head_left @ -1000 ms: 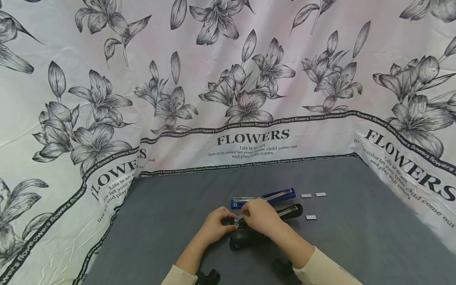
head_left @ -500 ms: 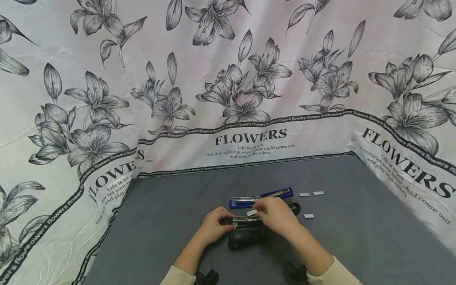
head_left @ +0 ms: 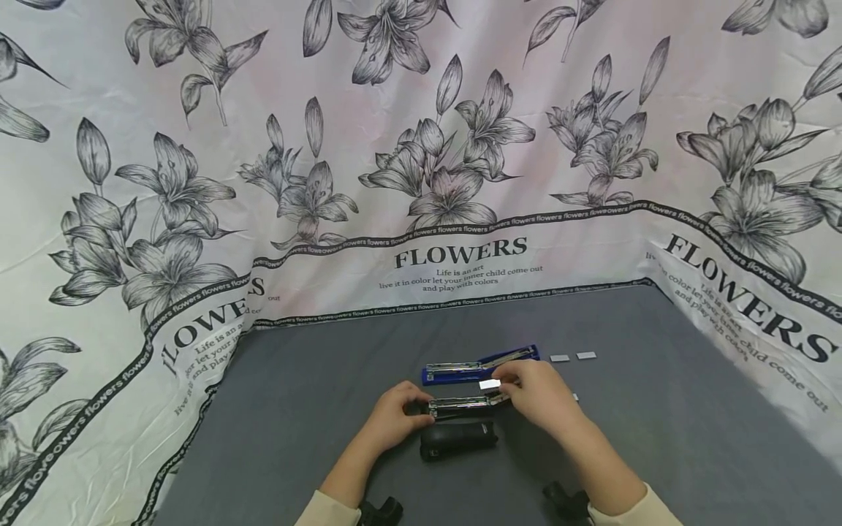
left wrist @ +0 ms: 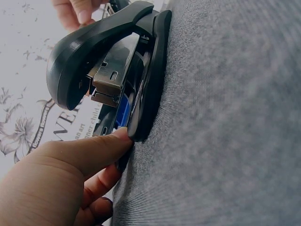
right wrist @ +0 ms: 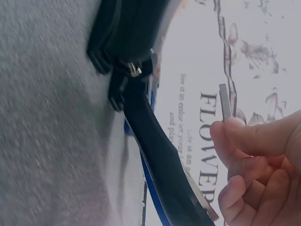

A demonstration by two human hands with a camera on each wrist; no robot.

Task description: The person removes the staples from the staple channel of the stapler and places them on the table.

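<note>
My left hand (head_left: 395,418) grips the front end of a black stapler (head_left: 460,406) that lies opened out, its metal magazine exposed. My right hand (head_left: 542,398) pinches a short strip of staples (head_left: 490,384) between thumb and fingertips, above this stapler's right half. The same staple strip (right wrist: 225,101) stands out from the fingertips in the right wrist view. Behind lies a blue stapler (head_left: 454,374), also opened out. Nearest to me, a second black stapler (head_left: 458,441) stands folded together; in the left wrist view this stapler (left wrist: 80,61) partly hides the one being gripped.
Two staple strips lie to the right of the blue stapler, a left one (head_left: 560,359) and a right one (head_left: 586,356). Another strip (head_left: 576,397) shows partly behind the right hand. The grey tabletop (head_left: 316,365) meets a flower-printed curtain (head_left: 460,270) at the back and sides.
My right hand has lifted the staple strip away from the opened black stapler's front end and moved right. The left hand keeps its grip there. More of the magazine shows.
</note>
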